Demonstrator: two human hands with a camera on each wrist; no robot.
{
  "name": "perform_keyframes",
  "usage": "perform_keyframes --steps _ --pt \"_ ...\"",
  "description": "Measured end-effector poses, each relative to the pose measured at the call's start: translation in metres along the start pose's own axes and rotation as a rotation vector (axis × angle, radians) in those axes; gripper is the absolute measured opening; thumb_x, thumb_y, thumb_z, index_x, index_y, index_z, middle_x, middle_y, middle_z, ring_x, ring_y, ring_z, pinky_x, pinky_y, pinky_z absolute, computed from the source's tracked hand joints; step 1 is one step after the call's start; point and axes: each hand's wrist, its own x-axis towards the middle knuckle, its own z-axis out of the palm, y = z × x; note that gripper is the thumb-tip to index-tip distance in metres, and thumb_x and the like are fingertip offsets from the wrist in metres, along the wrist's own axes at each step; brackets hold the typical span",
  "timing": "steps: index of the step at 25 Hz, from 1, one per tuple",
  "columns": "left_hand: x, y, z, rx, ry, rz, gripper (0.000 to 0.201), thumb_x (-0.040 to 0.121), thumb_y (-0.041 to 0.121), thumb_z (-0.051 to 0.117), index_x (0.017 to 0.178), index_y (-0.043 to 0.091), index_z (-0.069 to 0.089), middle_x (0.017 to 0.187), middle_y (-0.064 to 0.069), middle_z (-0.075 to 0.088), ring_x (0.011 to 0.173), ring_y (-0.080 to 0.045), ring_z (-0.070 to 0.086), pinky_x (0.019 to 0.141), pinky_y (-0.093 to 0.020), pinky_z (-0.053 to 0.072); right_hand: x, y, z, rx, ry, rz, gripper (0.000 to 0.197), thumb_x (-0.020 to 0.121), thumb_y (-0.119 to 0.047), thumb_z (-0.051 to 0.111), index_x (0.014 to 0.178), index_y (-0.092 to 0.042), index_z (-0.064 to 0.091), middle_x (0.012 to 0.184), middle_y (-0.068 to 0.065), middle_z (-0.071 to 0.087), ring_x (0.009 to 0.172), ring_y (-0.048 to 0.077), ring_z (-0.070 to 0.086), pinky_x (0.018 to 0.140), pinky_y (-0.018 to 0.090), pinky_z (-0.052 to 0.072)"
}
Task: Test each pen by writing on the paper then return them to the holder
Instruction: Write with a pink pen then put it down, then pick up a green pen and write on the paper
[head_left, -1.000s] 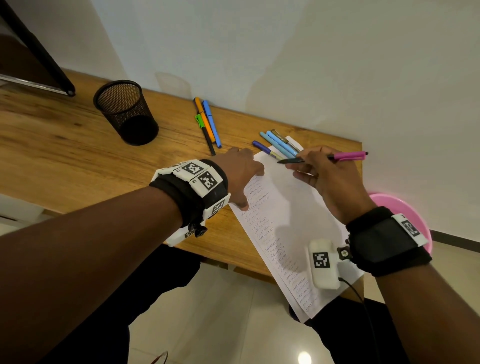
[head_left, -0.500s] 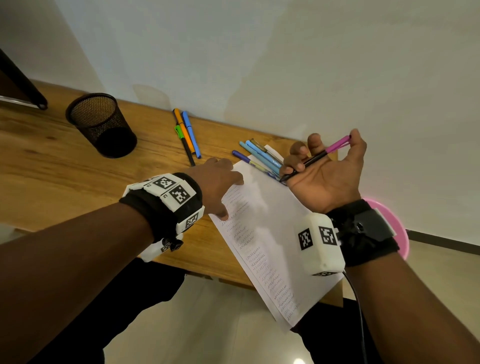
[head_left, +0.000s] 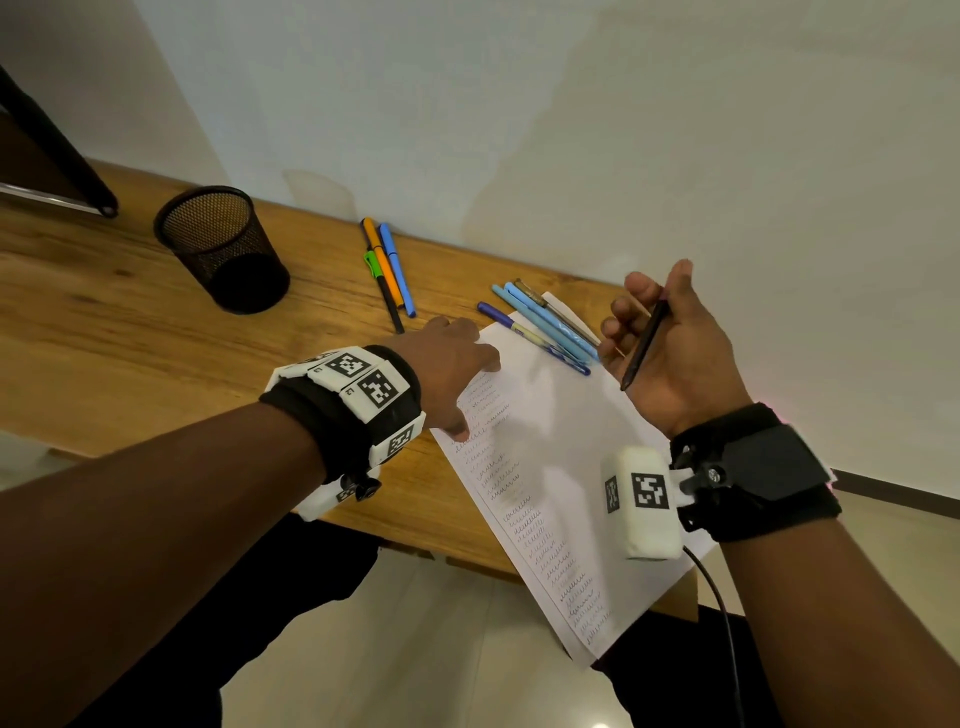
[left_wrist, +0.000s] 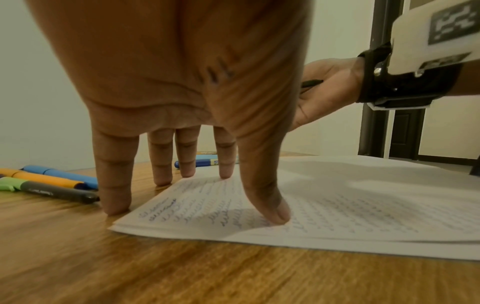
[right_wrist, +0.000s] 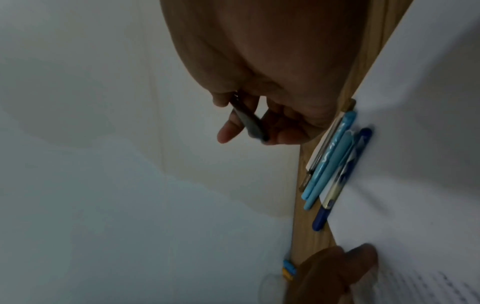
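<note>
Wooden worktop: the mesh holder looks empty, pens lying loose beside the scribbled paper. Left hand presses the sheet flat-fingered; right hand, palm up, fingers curled, pinches a dark pen above it, so returns are all left.

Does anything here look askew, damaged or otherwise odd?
The paper lies askew, its near end hanging past the desk edge. The holder stands with no pen showing in it; pens lie loose on the desk. Nothing looks damaged.

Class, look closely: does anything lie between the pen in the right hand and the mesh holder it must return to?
Yes. The left hand, pressing the paper, and three pens on the table lie between the pen and holder; lifting over clears them.
</note>
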Motion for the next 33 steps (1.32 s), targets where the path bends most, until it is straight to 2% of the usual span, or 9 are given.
perform_keyframes --steps 4,6,9,13,17,23,28,31,33 --pt "0.0 0.0 0.001 0.002 -0.006 -0.002 0.09 0.076 0.045 0.08 0.15 0.034 0.031 0.159 -0.002 0.021 0.144 -0.025 0.025 0.11 -0.049 0.039 -0.004 0.004 0.002 -0.372 0.029 -0.108 0.043 0.101 -0.05 0.047 0.104 -0.016 0.074 0.066 -0.004 0.044 0.059 0.01 0.046 0.062 0.024 0.046" --pt "0.0 -0.001 0.002 0.001 -0.006 -0.001 0.09 0.076 0.045 0.08 0.15 0.034 0.03 0.16 -0.001 0.02 0.144 -0.025 0.025 0.111 -0.049 0.039 -0.005 0.007 0.005 -0.493 0.01 -0.148 0.034 0.101 -0.044 0.052 0.105 -0.019 0.075 0.07 -0.001 0.049 0.065 0.014 0.053 0.07 0.029 0.052" --pt "-0.001 -0.001 0.002 -0.002 -0.003 0.002 0.091 0.076 0.045 0.08 0.15 0.035 0.029 0.16 -0.001 0.02 0.144 -0.024 0.024 0.111 -0.049 0.039 -0.005 0.011 0.004 -0.675 0.016 -0.169 0.04 0.098 -0.05 0.053 0.105 -0.019 0.077 0.078 -0.001 0.051 0.079 0.021 0.054 0.08 0.036 0.051" --pt "-0.001 -0.001 0.001 0.004 0.001 0.009 0.09 0.076 0.046 0.08 0.15 0.034 0.03 0.159 -0.002 0.021 0.144 -0.025 0.025 0.111 -0.049 0.039 -0.001 0.014 0.004 -0.62 0.013 -0.208 0.033 0.1 -0.039 0.057 0.104 -0.013 0.076 0.065 -0.004 0.053 0.064 0.017 0.05 0.066 0.029 0.047" --pt "0.0 -0.002 -0.001 0.009 -0.019 0.018 0.092 0.077 0.047 0.079 0.152 0.033 0.029 0.157 -0.004 0.024 0.143 -0.025 0.026 0.111 -0.048 0.038 0.003 0.015 0.004 -0.806 0.038 -0.285 0.015 0.096 -0.024 0.063 0.09 -0.012 0.07 0.078 0.001 0.075 0.07 0.016 0.071 0.064 0.024 0.055" --pt "-0.001 -0.003 0.0 -0.02 0.001 0.03 0.091 0.076 0.046 0.08 0.151 0.033 0.031 0.157 -0.003 0.024 0.142 -0.024 0.027 0.11 -0.048 0.039 0.001 0.01 -0.004 -0.867 0.009 -0.372 0.013 0.082 -0.013 0.079 0.086 -0.002 0.075 0.078 0.01 0.076 0.061 0.009 0.066 0.055 0.014 0.051" --pt "0.002 -0.004 0.0 -0.02 -0.003 0.03 0.091 0.075 0.045 0.08 0.15 0.033 0.031 0.157 -0.003 0.025 0.143 -0.024 0.026 0.111 -0.047 0.038 0.002 0.021 -0.003 -1.256 -0.011 -0.432 0.01 0.077 -0.023 0.084 0.078 -0.024 0.074 0.079 -0.007 0.074 0.071 0.008 0.067 0.064 0.022 0.05" --pt "0.004 -0.004 0.001 -0.015 0.001 0.035 0.09 0.075 0.046 0.08 0.149 0.033 0.032 0.155 -0.002 0.027 0.142 -0.025 0.028 0.11 -0.047 0.038 0.001 0.027 0.001 -1.501 0.009 -0.452 0.007 0.081 -0.029 0.079 0.08 -0.029 0.072 0.085 -0.013 0.069 0.08 0.007 0.061 0.062 0.021 0.043" --pt "0.005 -0.007 0.0 -0.013 0.009 0.05 0.086 0.076 0.047 0.08 0.148 0.033 0.035 0.153 -0.002 0.031 0.139 -0.024 0.031 0.11 -0.048 0.039 0.003 0.031 0.002 -1.552 0.019 -0.46 0.005 0.083 -0.029 0.076 0.083 -0.028 0.071 0.086 -0.012 0.067 0.084 0.009 0.061 0.068 0.026 0.049"
